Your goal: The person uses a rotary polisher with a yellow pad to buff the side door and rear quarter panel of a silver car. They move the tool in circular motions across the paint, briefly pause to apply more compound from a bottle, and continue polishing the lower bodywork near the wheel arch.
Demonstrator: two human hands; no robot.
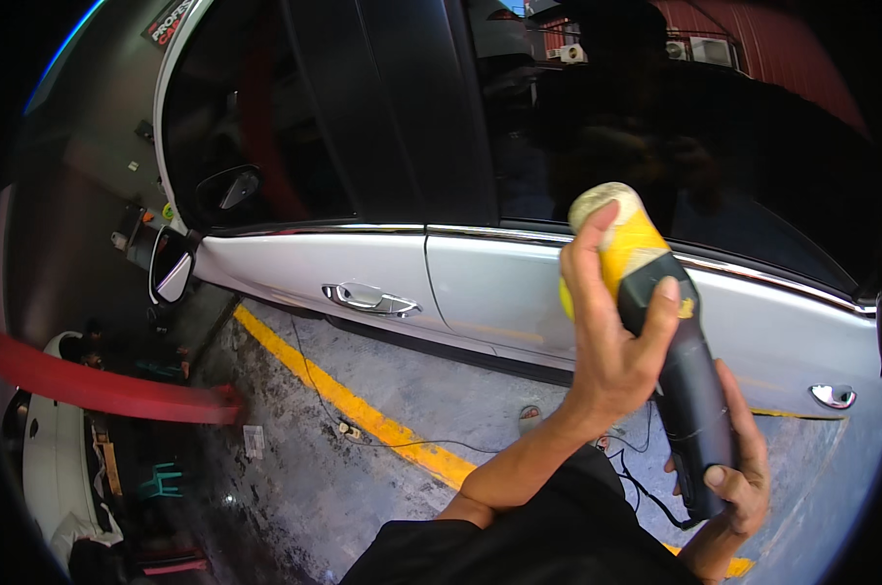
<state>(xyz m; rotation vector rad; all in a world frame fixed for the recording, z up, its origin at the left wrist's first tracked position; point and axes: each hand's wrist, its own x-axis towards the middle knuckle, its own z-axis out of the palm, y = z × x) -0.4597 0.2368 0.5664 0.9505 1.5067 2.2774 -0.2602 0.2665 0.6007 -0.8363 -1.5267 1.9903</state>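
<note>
My two hands hold a yellow-and-black electric car polisher (693, 395) in front of the rear door (510, 289) of a white car. My left hand (616, 344) wraps around the polisher's head, which has clear tape over its yellow part. Lower down, my right hand (748, 457) grips the black rear handle. A bright yellow pad (566, 298) shows past my left fingers, facing the door; whether it touches the paint I cannot tell. From the handle's end a black power cord (649, 497) hangs down.
Chrome door handles (371, 300) and a side mirror (171, 267) stick out from the car. A thin cable and a socket block (349, 431) lie on the concrete near a yellow floor line (353, 387). Leftward are a red beam (112, 380), a green stool (163, 480) and another white car (53, 453).
</note>
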